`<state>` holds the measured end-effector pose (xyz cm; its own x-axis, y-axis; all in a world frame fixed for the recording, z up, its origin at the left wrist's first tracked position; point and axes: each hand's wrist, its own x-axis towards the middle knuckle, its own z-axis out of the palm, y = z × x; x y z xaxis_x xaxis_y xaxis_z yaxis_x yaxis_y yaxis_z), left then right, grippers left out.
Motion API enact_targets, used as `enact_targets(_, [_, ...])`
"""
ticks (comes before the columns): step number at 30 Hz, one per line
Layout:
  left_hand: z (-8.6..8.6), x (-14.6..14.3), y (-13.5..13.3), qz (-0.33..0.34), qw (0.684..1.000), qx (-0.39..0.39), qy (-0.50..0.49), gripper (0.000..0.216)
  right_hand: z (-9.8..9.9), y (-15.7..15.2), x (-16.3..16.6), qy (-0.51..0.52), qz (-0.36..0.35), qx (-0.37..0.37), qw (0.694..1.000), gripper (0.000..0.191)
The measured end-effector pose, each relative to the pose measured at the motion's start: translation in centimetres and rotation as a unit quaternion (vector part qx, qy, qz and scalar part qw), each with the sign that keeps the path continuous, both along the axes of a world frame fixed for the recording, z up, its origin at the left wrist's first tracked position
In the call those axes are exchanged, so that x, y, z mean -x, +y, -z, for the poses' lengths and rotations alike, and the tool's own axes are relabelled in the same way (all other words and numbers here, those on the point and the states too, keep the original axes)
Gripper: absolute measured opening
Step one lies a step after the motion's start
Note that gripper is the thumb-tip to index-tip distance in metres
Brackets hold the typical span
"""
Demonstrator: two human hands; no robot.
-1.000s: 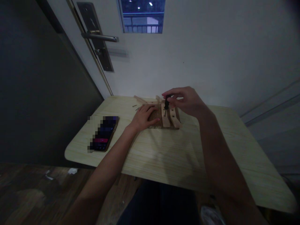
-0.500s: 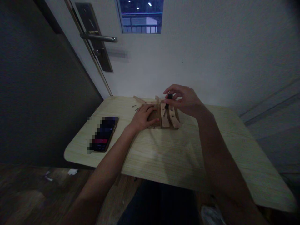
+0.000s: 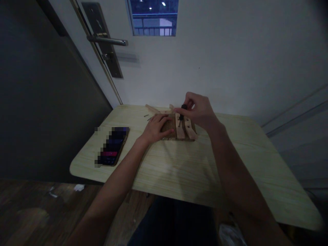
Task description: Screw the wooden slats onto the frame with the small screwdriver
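Note:
Fingers spread, my left hand (image 3: 156, 128) lies flat on the left part of a brown wooden board (image 3: 169, 130). My right hand (image 3: 198, 108) is closed round the black handle of a screwdriver (image 3: 182, 112), which stands nearly upright. The screwdriver's tip meets a pale wooden piece (image 3: 180, 132) on the board, or a screw in it; the exact contact is too small to make out. To its right lies a second pale wooden piece (image 3: 190, 130) with dark holes. More pale wood strips (image 3: 152, 108) lie behind the board.
A few loose screws (image 3: 146, 115) lie left of the board. A phone (image 3: 114, 147) rests on the left of the light wood table (image 3: 164, 171). Behind the table stands a white door with a metal handle (image 3: 107, 41) and a small window (image 3: 155, 17).
My right hand has shifted slightly left, and its fingers have curled more closely round the screwdriver's handle. The left hand and the board have stayed in place.

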<state>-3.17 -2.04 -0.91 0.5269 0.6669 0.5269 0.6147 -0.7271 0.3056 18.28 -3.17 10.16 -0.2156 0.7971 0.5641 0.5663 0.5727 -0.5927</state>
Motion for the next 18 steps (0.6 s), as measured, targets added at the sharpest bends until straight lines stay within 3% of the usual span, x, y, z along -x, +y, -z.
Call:
enact_targets(3, [0.1,0.1,0.1,0.003,1.000,-0.003,-0.007,0.052,0.0,-0.1,0.1,0.003,-0.002,-0.005,1.000,0.045])
enact_targets(10, [0.0,0.3,0.0,-0.004,1.000,0.014,0.002,0.053,-0.2,-0.2,-0.7,0.008,-0.119,0.076,0.990,0.015])
enact_targets(18, [-0.1,0.3,-0.1,-0.004,1.000,0.022,0.013,0.054,0.3,0.2,-1.3,0.045,-0.136,0.107,0.984,0.024])
